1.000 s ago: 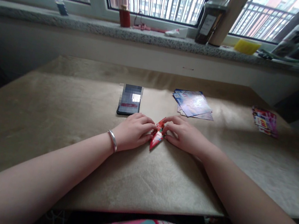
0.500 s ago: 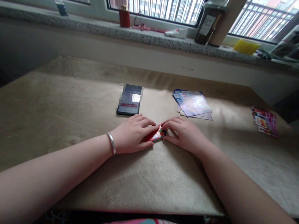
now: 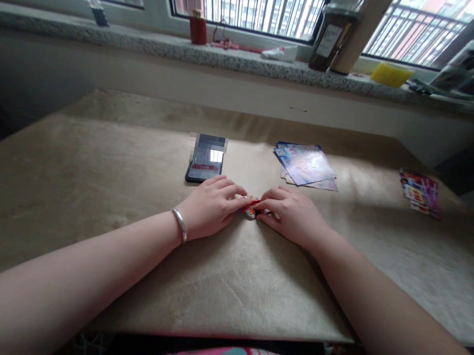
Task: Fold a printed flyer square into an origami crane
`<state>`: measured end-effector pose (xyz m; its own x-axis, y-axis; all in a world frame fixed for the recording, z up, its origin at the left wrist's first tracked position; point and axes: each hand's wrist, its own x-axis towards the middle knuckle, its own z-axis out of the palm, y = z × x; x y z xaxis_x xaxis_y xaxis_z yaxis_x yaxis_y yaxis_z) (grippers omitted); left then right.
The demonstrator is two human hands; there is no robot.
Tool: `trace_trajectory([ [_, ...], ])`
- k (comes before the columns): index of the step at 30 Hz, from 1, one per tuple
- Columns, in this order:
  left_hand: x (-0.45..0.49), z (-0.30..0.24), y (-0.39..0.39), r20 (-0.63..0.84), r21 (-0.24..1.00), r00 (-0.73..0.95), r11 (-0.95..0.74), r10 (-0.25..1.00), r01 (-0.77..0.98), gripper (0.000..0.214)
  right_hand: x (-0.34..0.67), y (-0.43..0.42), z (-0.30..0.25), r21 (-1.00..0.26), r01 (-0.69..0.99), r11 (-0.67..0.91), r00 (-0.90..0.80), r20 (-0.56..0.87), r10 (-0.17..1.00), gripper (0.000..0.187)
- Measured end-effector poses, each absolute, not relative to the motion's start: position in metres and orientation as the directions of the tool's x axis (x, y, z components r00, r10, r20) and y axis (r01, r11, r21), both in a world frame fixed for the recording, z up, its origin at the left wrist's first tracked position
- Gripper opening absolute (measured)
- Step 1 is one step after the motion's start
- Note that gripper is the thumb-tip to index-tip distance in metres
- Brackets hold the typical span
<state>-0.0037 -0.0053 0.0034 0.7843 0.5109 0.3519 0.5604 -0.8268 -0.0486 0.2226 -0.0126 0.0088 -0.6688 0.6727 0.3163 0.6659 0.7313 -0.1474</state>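
Between my two hands, on the tan tabletop (image 3: pixel 137 172), lies a small folded piece of colourful paper (image 3: pixel 250 208), mostly red and white. My left hand (image 3: pixel 213 207), with a silver bracelet (image 3: pixel 179 225) at the wrist, has its fingers closed on the paper's left end. The fingertips of my right hand (image 3: pixel 288 214) pinch the right end. Parts of the paper are hidden under the fingers of both hands.
A black phone (image 3: pixel 206 160) lies just beyond my left hand. Behind my right hand is a stack of bluish printed sheets (image 3: pixel 306 162). Several pink and purple cards (image 3: pixel 421 193) are at the far right. Jars and a yellow box (image 3: pixel 391 75) stand on the windowsill (image 3: pixel 248 63).
The paper looks narrower and more folded over, with less red showing beside my left hand. My left thumb has drawn in toward the fingers, while my right hand has barely shifted.
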Motion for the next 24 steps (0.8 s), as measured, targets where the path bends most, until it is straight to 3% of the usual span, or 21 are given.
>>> trace_trajectory([
  [4, -0.0012, 0.0064, -0.0065, 0.368, -0.07, 0.781, -0.822, 0.505, 0.565, 0.019, 0.2222, -0.0132, 0.01, -0.125, 0.679, 0.723, -0.67, 0.298, 0.681, 0.017],
  [17, 0.002, 0.0062, -0.0082, 0.311, -0.13, 0.815, -0.827, 0.49, 0.547, 0.022, 0.2171, -0.0129, 0.0082, -0.215, 0.576, 0.789, -0.718, 0.328, 0.614, 0.015],
  [24, 0.002, 0.0079, -0.0091, 0.281, -0.156, 0.82, -0.819, 0.499, 0.552, 0.019, 0.2135, -0.0148, 0.0096, -0.222, 0.612, 0.759, -0.692, 0.315, 0.65, 0.019],
])
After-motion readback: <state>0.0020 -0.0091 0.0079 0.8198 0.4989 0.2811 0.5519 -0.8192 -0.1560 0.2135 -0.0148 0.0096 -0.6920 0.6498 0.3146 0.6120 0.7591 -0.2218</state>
